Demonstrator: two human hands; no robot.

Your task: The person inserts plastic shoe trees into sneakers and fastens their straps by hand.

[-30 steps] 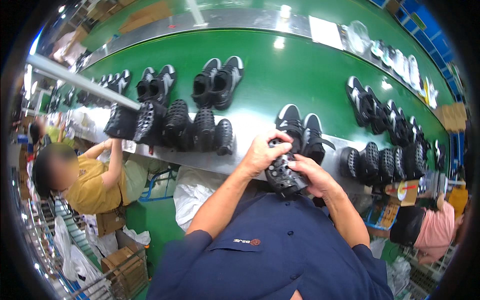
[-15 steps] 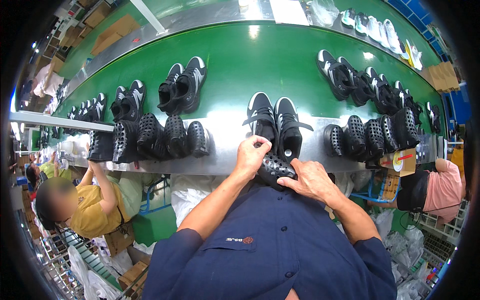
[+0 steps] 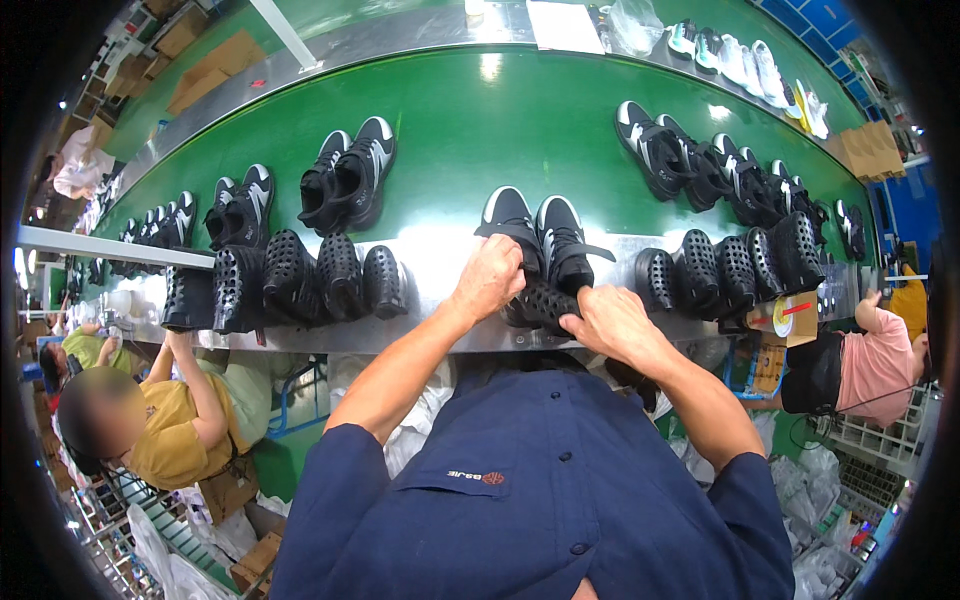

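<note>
Carton (image 3: 803, 328): red item (image 3: 797, 308) at top | right fingers (image 3: 580, 326) gripping perforated black piece (image 3: 545, 304) | left fingers (image 3: 508, 262) at shoe (image 3: 508, 208), grip unclear

Black hole-dotted piece (image 3: 549, 304), black-grey shoes (image 3: 509, 217)

The belt (image 3: 450, 130) spans the middle of the frame, between the far ledge (image 3: 420, 45) above it and the near ledge (image 3: 428, 290) below. At centre, a pair of shoes (image 3: 562, 240) points its toes toward the top; just below, a shoe form (image 3: 545, 303) lies between the left hand (image 3: 490, 275) and the right hand (image 3: 612, 322). Along the near ledge, one row of shoe forms (image 3: 340, 275) stands left of centre, another row (image 3: 700, 270) right. Beyond each, on the belt, lie more shoes (image 3: 365, 175). A sheet (image 3: 567, 27) rests on the far ledge, upper right of centre, left of a bag (image 3: 635, 28).
</note>
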